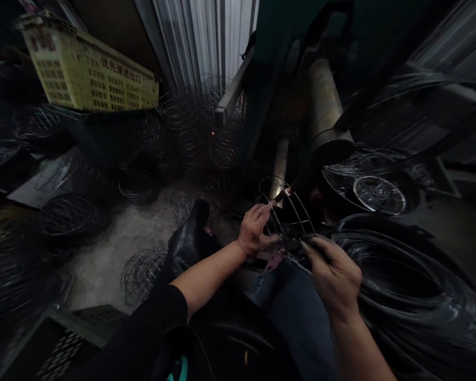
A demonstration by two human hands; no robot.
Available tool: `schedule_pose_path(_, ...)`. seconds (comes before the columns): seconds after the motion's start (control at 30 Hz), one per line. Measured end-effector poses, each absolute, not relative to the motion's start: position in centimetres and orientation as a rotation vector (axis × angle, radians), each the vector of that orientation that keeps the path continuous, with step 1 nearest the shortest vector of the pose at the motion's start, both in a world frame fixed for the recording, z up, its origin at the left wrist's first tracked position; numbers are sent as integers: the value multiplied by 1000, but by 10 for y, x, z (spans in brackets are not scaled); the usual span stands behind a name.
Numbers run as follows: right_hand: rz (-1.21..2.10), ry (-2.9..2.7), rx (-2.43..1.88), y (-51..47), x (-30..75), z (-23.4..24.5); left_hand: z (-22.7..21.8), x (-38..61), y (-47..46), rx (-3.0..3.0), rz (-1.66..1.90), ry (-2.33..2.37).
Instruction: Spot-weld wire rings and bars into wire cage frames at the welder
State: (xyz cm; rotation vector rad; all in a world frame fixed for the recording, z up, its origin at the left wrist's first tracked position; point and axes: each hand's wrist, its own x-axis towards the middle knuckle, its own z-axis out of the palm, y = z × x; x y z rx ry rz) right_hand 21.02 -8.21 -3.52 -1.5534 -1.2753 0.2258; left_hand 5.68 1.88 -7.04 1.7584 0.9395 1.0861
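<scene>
Both my hands hold a round wire grille [287, 214] up against the tip of a dark machine [325, 116]. My left hand [254, 230] grips the grille's left rim, fingers curled around the wires. On the lower right edge my right hand [333, 272] is closed in a pinch on the rim. A small bright spot shows where the wires meet the machine's electrode. My knees in jeans sit just under the grille.
Finished wire grilles [143, 270] lie scattered on the concrete floor and piled at the back. A yellow plastic crate [87, 71] stands upper left. Stacked wire rings [396, 296] fill the right side, and a shiny ring [378, 193] rests on the machine's table.
</scene>
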Motion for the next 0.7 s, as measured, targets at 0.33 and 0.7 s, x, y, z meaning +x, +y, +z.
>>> schedule_pose_path(0.33, 148, -1340, -1619, -42, 199, -5, -53, 46, 31, 1427, 1206, 963)
schedule_pose_path(0.7, 87, -1359, -1679, -19, 199, 5, -54, 55, 39, 1316, 1237, 980)
